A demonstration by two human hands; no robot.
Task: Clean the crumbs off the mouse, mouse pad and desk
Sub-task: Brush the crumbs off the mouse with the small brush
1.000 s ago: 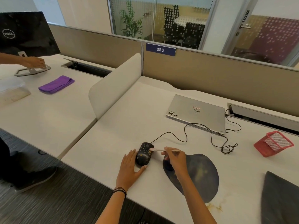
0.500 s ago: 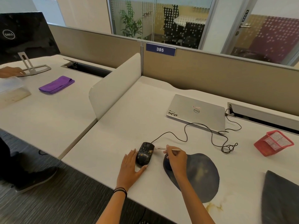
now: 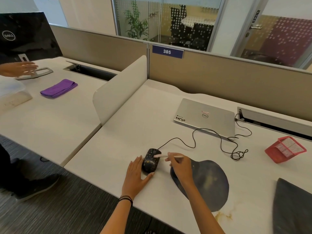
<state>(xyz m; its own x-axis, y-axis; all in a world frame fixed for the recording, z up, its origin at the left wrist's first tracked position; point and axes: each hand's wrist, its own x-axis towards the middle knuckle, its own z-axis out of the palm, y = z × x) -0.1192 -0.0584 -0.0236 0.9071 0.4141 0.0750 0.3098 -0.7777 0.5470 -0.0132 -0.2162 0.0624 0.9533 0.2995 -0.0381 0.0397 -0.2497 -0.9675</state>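
Head view. Against the frame half a second earlier: tip of the pale pink brush (image 3: 161, 155) now over the top of the mouse (image 3: 150, 162) instead of off its right edge. Mouse on the desk (image 3: 135, 124), just left of the mouse pad (image 3: 207, 183); long axis running away from the person, cable end pointing far. Left hand (image 3: 135, 178) flat, fingers straight, touching the mouse's left flank, thumb at its near end. Right hand (image 3: 181, 168) right of the mouse, pinching the brush, handle pointing right.
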